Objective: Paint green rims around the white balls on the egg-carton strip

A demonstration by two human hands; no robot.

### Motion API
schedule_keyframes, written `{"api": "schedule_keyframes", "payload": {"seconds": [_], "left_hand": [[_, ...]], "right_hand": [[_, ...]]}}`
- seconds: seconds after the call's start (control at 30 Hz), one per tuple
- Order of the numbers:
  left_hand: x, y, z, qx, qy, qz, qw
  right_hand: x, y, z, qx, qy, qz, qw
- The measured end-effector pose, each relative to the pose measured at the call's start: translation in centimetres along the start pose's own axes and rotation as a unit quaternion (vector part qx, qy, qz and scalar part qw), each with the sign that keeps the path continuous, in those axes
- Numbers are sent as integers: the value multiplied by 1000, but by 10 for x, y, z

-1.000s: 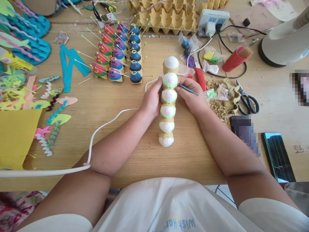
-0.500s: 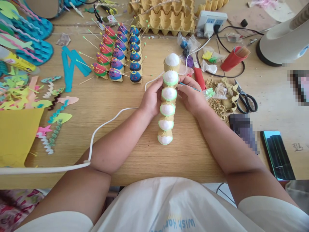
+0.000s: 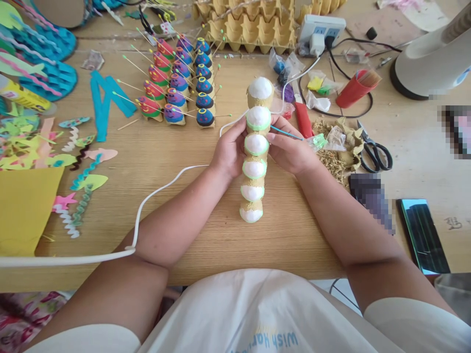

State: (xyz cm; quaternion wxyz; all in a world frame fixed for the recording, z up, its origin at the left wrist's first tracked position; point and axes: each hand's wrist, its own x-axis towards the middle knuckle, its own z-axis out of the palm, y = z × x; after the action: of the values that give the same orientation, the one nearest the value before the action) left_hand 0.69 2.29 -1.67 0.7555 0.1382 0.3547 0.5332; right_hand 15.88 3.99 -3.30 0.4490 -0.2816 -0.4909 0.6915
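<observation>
A strip of egg carton cups (image 3: 253,181) stands out lengthwise before me, its domes covered in white clay. Light green edging rings most of the domes; on the farthest one I see only white. My left hand (image 3: 230,149) grips the strip from its left side, thumb along the edge, other fingers hidden behind it. My right hand (image 3: 289,147) is closed at the strip's right side, touching it near the second and third domes. A thin blue stick (image 3: 287,132) pokes out from this hand, its kind unclear.
Painted egg carton caterpillars (image 3: 176,81) with pin feelers stand at the back left. Scissors (image 3: 376,149), a red cup of sticks (image 3: 356,89) and a phone (image 3: 423,235) lie to the right. A white cable (image 3: 147,193) crosses by my left forearm; a power strip (image 3: 321,30) is behind.
The strip has tilted a little, its far end shifting slightly left and toward the back. My right hand's fingers have moved a bit along its side, and more of the blue stick shows.
</observation>
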Motion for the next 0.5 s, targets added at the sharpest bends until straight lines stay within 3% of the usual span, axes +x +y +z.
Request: {"api": "schedule_keyframes", "payload": {"seconds": [0.33, 0.5], "left_hand": [[-2, 2, 3, 41, 31, -2, 999], [1, -1, -1, 25, 1, 14, 1000]], "right_hand": [[1, 2, -2, -29, 3, -5, 1000], [2, 3, -5, -41, 12, -14, 999]]}}
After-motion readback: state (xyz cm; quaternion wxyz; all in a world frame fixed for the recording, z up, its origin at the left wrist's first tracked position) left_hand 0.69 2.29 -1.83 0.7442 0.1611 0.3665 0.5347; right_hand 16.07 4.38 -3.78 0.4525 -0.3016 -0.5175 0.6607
